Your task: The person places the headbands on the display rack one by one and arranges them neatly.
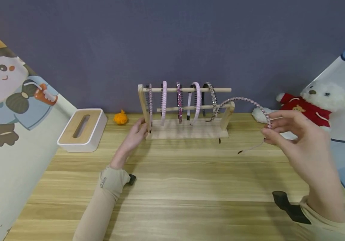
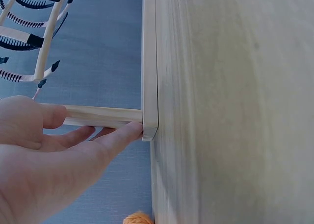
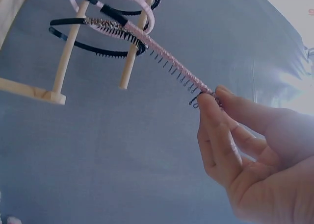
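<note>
A wooden headband stand [image 1: 190,134] stands against the wall, with several headbands on its rods, among them a pink wrapped headband [image 1: 164,103] and a magenta glitter headband [image 1: 179,103]. My left hand [image 1: 134,135] holds the stand's left post [image 2: 103,115] low down, near the base, thumb on one side and fingers on the other. Right of the stand, my right hand [image 1: 308,150] pinches a thin pink, beaded-looking headband [image 1: 247,99] between thumb and fingers. Small comb teeth line its inner side in the right wrist view. In that view its dark tip overlaps the headbands on the rods.
At the left is a white tissue box [image 1: 95,140] with a wooden lid, and beside it a small orange knitted thing [image 1: 120,117]. A white teddy bear [image 1: 326,97] in a red top sits behind my right hand. Everything rests on a wood-grain table [image 1: 184,187].
</note>
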Tool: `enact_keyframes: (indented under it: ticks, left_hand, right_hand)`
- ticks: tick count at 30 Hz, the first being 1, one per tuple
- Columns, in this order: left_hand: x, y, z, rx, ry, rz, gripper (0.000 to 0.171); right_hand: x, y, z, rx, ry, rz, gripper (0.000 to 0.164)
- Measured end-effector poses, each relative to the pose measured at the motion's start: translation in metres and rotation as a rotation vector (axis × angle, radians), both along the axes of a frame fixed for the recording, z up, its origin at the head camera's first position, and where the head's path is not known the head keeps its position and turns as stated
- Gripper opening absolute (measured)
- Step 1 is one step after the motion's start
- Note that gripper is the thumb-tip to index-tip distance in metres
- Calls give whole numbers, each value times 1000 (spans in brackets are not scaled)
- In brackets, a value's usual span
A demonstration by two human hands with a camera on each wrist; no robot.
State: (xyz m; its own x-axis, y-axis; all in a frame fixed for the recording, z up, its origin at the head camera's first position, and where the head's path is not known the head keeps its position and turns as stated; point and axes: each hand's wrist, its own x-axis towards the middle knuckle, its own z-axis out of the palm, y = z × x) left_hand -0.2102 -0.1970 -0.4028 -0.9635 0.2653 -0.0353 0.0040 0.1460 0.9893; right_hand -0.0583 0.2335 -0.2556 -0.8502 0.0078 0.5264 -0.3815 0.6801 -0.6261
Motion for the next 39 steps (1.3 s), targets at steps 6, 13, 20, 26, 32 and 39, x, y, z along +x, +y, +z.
enact_keyframes:
  ticks: [6,13,20,26,32,39]
  left_hand:
    - [0,1,1,3,0,1,51]
    - [0,2,0,-18,8,5,51]
    - [1,2,0,-21,22,4,52]
    - [2,1,1,-5,15,1,51]
    - [2,1,1,-10,17,-2,51]
    - [1,1,1,-9,2,-1,52]
  right_hand:
    - [-2,3,3,-23,38,-78,48]
    - [-17,3,3,-71,69,-122,43]
    - [-35,-1,3,-92,45,-164,41]
    - [-49,-5,4,-73,81,-184,41]
    - [-62,-7,2,-56,78,-199,41]
    - [-72,-15,0,-70,66,-176,41]
